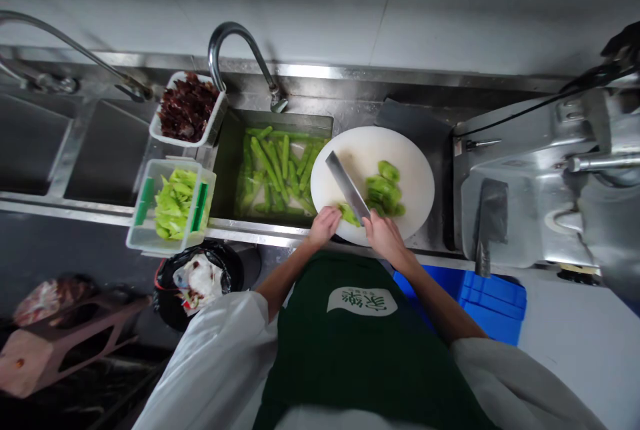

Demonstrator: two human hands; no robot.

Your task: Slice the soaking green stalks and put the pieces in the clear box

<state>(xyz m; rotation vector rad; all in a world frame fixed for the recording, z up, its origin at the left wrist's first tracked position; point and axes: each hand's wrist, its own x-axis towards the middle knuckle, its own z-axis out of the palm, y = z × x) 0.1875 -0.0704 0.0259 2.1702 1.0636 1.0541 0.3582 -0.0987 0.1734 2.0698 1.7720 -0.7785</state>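
A round white cutting board (pixel 345 143) rests at the right edge of the sink. My right hand (pixel 383 233) is wrapped round the handle of a cleaver (pixel 346 187), whose blade lies slanted over the board. At the board's near left edge, my left hand (pixel 325 225) holds a green vegetable piece (pixel 349 215) close beside the blade. A pile of cut green slices (pixel 384 190) sits right of the cleaver. Peeled green stalks (pixel 275 163) lie in the water of the sink (pixel 227 157).
Left of the sink stand a white tub (pixel 155 130) of dark red food and a clear box (pixel 135 237) of green slices. A faucet (pixel 235 27) arches over the sink. A second cleaver (pixel 490 217) lies at right. Below are a black-lined bin (pixel 233 270) and blue crate (pixel 493 307).
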